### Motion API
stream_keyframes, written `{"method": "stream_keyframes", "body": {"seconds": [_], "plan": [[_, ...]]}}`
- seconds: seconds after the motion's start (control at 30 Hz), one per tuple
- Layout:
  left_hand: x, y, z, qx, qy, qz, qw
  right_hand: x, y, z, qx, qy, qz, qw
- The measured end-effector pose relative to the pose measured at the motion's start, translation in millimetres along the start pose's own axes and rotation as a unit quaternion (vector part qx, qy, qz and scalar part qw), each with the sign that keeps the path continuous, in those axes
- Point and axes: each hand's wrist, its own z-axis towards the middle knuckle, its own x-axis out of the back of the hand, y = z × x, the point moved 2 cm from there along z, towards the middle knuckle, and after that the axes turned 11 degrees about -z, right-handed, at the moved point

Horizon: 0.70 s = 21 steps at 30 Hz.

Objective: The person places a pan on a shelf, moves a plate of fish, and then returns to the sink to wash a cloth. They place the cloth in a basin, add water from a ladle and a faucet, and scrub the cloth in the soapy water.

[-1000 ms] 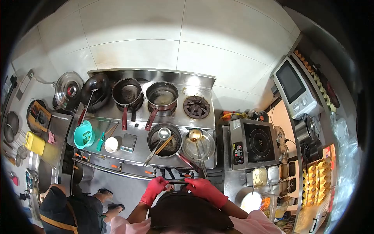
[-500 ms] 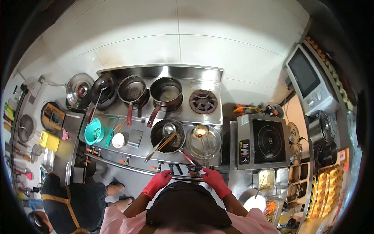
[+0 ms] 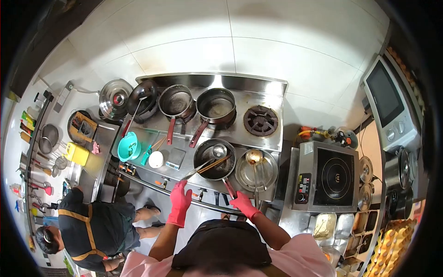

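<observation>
Both extended: left hand (image 3: 180, 199) forward, right hand (image 3: 244, 204) inward.

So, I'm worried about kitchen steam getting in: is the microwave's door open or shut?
Shut: the microwave's door lies flush with its front, beside the panel with the knobs.

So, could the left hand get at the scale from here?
Probably yes: the left hand is close by at the counter's front edge, nothing covers the scale, and the spatula lies off to its right.

Open room lies over the bare burner (image 3: 260, 121); a saucepan (image 3: 215, 107) blocks its left.
</observation>
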Motion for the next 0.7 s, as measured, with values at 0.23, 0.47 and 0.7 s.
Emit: {"method": "stream_keyframes", "body": {"seconds": [0.23, 0.47, 0.7], "plan": [[-25, -28, 8, 0.076, 0.003, 0.026, 0.997, -13, -23, -6, -0.04, -0.13, 0.261, 0.956], [-32, -24, -4, 0.03, 0.029, -0.086, 0.995, 15, -25, -18, -0.044, -0.129, 0.233, 0.963], [-34, -60, 18, 0.059, 0.024, -0.044, 0.997, 2, -15, -31, -0.069, -0.091, 0.154, 0.981]]}}
